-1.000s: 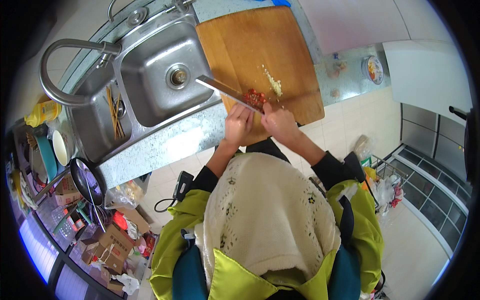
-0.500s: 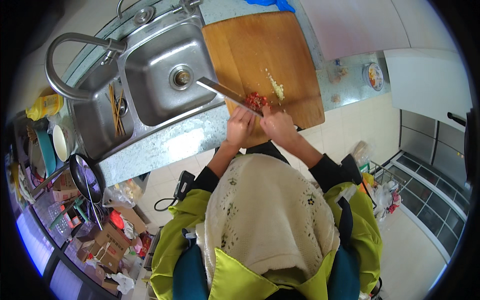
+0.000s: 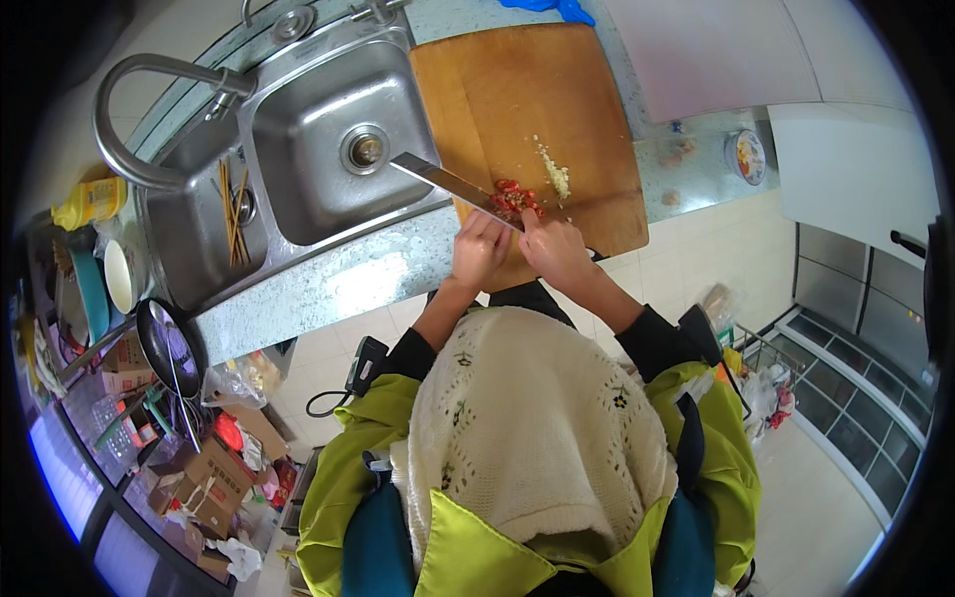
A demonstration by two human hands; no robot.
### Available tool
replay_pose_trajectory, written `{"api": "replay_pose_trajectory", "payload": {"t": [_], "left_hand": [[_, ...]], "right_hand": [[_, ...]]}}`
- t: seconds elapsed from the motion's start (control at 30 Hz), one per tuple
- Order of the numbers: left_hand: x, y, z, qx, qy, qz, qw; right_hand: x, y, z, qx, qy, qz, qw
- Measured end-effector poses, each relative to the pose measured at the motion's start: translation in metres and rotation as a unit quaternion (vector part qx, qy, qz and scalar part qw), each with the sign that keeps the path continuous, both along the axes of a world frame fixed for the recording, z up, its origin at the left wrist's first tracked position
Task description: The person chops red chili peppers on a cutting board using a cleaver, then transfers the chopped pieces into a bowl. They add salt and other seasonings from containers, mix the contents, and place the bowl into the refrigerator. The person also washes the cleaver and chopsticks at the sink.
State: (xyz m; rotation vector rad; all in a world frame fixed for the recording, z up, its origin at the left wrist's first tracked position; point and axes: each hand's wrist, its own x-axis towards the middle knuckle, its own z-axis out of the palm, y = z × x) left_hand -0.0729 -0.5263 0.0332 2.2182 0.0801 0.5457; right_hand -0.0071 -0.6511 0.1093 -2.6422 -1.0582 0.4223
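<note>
A broad-bladed kitchen knife (image 3: 448,185) slants over the left part of a wooden cutting board (image 3: 527,80), its far end reaching over the sink's edge. My right hand (image 3: 559,251) is closed at the knife's near end, index finger stretched along beside the chili; the handle is hidden. My left hand (image 3: 479,251) has its fingers bent and pressed together against the near side of the blade. Chopped red chili (image 3: 515,197) lies along the blade's far side, close to the right fingertips. To the right of it is a strip of minced garlic (image 3: 555,174).
Left of the board is a double steel sink (image 3: 328,129) with a curved faucet (image 3: 109,119) and chopsticks (image 3: 234,214) in the smaller basin. A black pan (image 3: 164,348) and a white bowl (image 3: 119,277) sit at the left. A round tub (image 3: 746,157) stands on the right counter.
The blade has tilted slightly, showing more of its face. The red chili looks a little more spread toward my right hand. Both hands keep almost the same place.
</note>
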Motion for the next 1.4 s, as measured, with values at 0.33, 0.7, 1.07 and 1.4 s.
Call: {"api": "replay_pose_trajectory", "payload": {"t": [0.33, 0.7, 1.07, 1.4], "left_hand": [[0.001, 0.001, 0.001, 0.021, -0.032, 0.011, 0.999], [0.001, 0.002, 0.004, 0.013, -0.044, 0.011, 0.999], [-0.001, 0.006, 0.000, 0.025, -0.021, 0.002, 0.999], [-0.004, 0.005, 0.005, 0.040, -0.028, 0.006, 0.999]], "right_hand": [[-0.004, -0.016, 0.025, -0.029, 0.047, -0.021, 0.998], [0.010, 0.003, 0.001, 0.050, 0.031, -0.030, 0.998], [-0.002, 0.001, 0.001, -0.001, -0.029, 0.025, 0.999], [-0.005, -0.014, 0.021, -0.027, 0.033, -0.008, 0.999]]}}
